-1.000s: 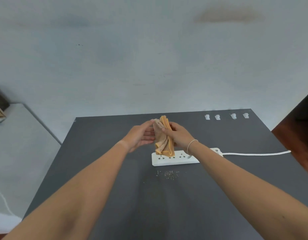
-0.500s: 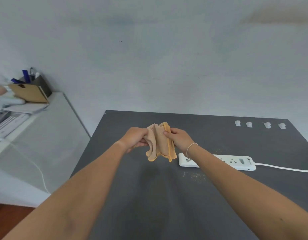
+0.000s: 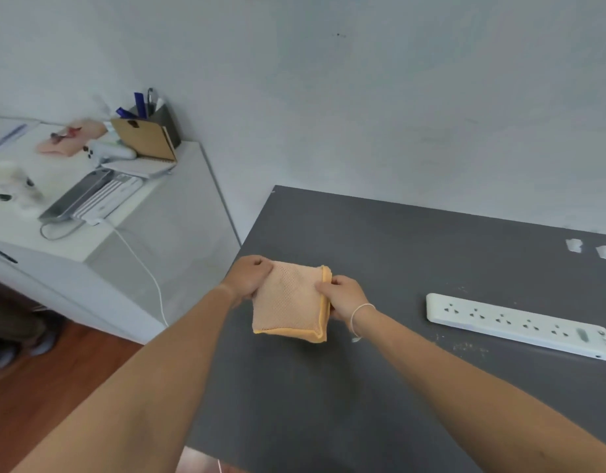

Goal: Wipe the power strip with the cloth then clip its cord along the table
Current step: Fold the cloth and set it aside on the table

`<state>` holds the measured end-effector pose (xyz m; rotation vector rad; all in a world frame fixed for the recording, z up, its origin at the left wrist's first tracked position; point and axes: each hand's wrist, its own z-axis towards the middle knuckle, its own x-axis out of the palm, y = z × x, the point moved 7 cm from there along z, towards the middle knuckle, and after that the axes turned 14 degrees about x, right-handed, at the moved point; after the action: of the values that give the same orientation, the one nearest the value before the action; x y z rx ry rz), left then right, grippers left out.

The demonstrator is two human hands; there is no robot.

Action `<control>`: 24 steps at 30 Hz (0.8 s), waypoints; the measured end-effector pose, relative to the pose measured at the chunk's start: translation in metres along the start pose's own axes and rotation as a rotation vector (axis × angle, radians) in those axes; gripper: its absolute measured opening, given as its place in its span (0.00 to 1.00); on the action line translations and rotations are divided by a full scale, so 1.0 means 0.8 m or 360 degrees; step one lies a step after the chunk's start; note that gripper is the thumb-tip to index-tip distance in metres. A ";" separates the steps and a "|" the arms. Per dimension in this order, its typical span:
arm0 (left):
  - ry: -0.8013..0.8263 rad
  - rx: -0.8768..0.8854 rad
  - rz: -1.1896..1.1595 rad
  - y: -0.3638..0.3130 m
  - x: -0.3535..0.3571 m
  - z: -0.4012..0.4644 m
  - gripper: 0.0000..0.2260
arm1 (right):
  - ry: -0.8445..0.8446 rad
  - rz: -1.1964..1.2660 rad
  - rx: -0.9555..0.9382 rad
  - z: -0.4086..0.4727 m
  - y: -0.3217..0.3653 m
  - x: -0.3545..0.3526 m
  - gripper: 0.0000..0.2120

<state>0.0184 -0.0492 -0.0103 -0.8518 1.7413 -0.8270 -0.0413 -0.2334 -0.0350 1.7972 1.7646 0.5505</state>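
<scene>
A folded orange cloth (image 3: 289, 302) hangs flat between my two hands above the left part of the dark table (image 3: 380, 240). My left hand (image 3: 250, 276) grips its upper left edge and my right hand (image 3: 342, 298) pinches its right edge. The white power strip (image 3: 520, 324) lies on the table to the right, well apart from the cloth. Its cord is out of the frame. Two white cord clips (image 3: 589, 249) sit near the table's far right edge.
Light crumbs or dust (image 3: 468, 346) lie on the table in front of the power strip. A white cabinet (image 3: 131, 240) stands to the left with a pen holder, a notebook, devices and a dangling cable. Wooden floor shows below it.
The view has swung left, so the power strip now sits far right. The cloth went from a bunched, hanging shape to a flat folded square stretched between both hands.
</scene>
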 end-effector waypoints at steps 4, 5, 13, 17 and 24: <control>0.0023 -0.0043 0.0169 0.034 -0.007 -0.001 0.13 | -0.0149 -0.0311 0.0091 0.009 -0.027 0.020 0.06; 0.0027 -0.0039 0.0209 0.039 -0.008 0.000 0.14 | -0.0243 -0.0410 0.0061 0.011 -0.029 0.017 0.07; 0.0062 0.0180 0.0399 0.016 0.012 0.022 0.15 | -0.0606 -0.0641 -0.0131 0.018 -0.007 -0.041 0.13; 0.0116 0.0324 0.0434 -0.013 0.034 0.039 0.15 | -0.0683 -0.0687 -0.0168 0.012 0.003 -0.075 0.13; 0.0320 0.0606 0.0485 -0.097 0.108 0.062 0.14 | -0.0905 -0.0754 -0.0225 -0.019 0.016 -0.170 0.15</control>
<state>0.0558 -0.1698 0.0001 -0.2488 1.7507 -1.0175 -0.0480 -0.3665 -0.0030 1.2111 1.6078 -0.0339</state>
